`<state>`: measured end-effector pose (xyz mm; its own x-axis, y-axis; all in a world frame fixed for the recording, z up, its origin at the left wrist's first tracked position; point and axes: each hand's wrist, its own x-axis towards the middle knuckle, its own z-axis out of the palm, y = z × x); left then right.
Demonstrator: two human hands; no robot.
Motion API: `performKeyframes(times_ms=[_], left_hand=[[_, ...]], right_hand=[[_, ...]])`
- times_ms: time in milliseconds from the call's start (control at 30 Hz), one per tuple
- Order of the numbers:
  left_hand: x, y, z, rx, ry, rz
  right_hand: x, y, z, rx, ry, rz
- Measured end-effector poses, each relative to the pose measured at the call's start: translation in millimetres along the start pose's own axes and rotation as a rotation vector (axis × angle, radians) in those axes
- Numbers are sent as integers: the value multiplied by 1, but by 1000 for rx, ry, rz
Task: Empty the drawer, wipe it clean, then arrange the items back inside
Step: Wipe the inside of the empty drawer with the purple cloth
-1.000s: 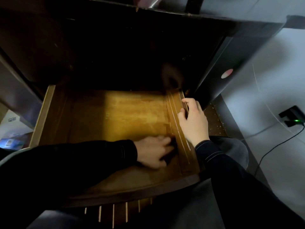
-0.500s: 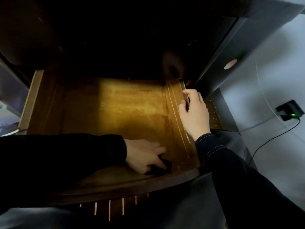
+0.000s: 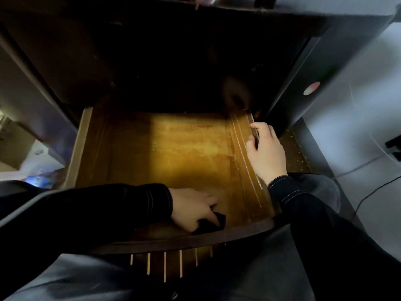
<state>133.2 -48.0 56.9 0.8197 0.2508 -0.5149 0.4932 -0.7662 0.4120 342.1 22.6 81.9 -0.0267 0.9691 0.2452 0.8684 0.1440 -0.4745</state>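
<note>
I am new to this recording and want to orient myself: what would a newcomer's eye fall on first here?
The open drawer stands out, its bare wooden floor glowing yellow in the middle of the dark picture. Near its front right corner the left hand holds a dark cloth against the floor, and the right hand grips the drawer's right wall.

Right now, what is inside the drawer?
Only the left hand, holding a dark cloth near the front right corner. The lit drawer floor is bare. The back lies in shadow, and the left sleeve covers the front left.
</note>
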Motion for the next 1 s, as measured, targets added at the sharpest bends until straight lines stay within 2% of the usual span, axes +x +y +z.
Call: performKeyframes(times_ms=[67, 100, 167, 233, 300, 367, 500, 600, 733, 833, 900, 1000], left_hand=[[-19, -3, -10, -87, -100, -130], [-29, -6, -17, -164, -99, -204], [-51, -15, -32, -381, 37, -331], [-73, -22, -48, -695, 284, -411], [-92, -23, -59, -1080, 567, -376], [-105, -22, -64, -1359, 757, -280], [-119, -17, -62, -1505, 955, -194], [-131, -15, -57, -1497, 1043, -247], [-151, -17, -44, -1427, 1193, -445], [-167, -18, -30, -1373, 1148, -548], [-171, -14, -22, -1400, 1099, -572], [-161, -9, -20, -1540, 1188, -613]], right_hand=[[0, -7, -8, -44, -54, 1], [0, -10, -14, -95, -107, 5], [1, -15, -31, -224, -234, -8], [0, -24, -49, -223, -280, -65], [-6, -45, -59, -22, -311, -122], [-11, -73, -59, 271, -434, -87], [-16, -117, -41, 729, -580, 35], [-15, -136, -22, 896, -660, 16], [-15, -151, 2, 917, -540, -4], [-13, -155, 9, 946, -416, 24], [-13, -158, 11, 854, -303, -16], [-25, -167, 22, 627, -110, -127]])
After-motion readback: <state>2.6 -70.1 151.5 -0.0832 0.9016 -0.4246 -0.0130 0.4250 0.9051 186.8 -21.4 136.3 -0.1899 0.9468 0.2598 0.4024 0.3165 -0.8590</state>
